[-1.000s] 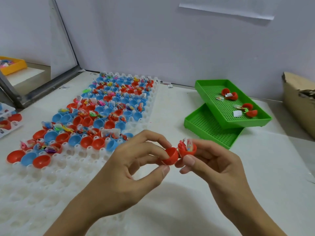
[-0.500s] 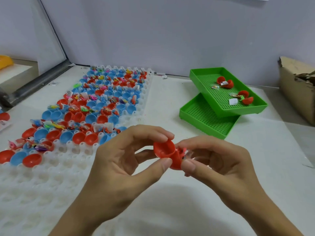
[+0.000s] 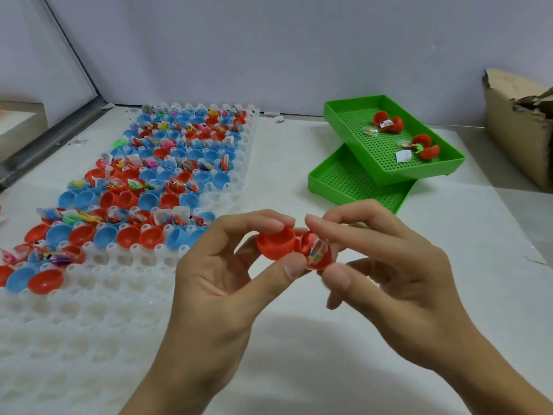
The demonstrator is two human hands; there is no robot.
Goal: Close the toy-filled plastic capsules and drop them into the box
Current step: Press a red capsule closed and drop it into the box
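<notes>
Left hand point(image 3: 215, 283) pinches the empty red half; right hand point(image 3: 398, 283) grips the capsule point(image 3: 294, 247) half holding a wrapped toy. White tray point(image 3: 98, 295) holds open capsules; green tray point(image 3: 386, 151) holds two. No legible writing.

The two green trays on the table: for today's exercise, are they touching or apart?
Touching. The head view shows the upper green tray resting askew on the lower green tray.
</notes>
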